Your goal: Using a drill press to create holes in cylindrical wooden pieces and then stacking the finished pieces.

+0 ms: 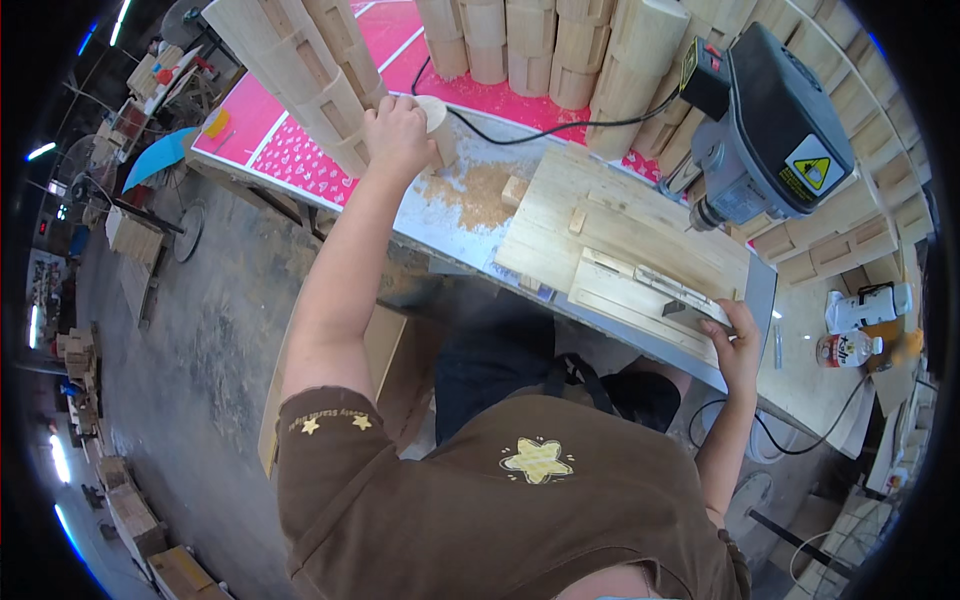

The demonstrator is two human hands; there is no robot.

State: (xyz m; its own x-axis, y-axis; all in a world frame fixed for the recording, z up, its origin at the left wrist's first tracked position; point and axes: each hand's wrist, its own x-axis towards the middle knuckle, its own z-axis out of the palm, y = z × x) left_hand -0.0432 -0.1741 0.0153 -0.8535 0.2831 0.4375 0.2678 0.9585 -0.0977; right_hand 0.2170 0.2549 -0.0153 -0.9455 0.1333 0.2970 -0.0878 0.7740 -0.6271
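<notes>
My left hand is closed at a short pale wooden block with a rounded top, which stands on the bench beside a leaning stack of curved wooden pieces. The palm hides part of this grip. At the right, my right hand pinches the end of a narrow metal-edged strip. This strip lies along a wooden fixture at the front of a plywood board. Over the board's right side hangs a bench drill, its chuck above the wood and apart from my hand.
Sawdust covers part of the metal bench top. Several stacks of curved wooden pieces line the back, with a black cable crossing before them. A plastic bottle and a white container stand at the right.
</notes>
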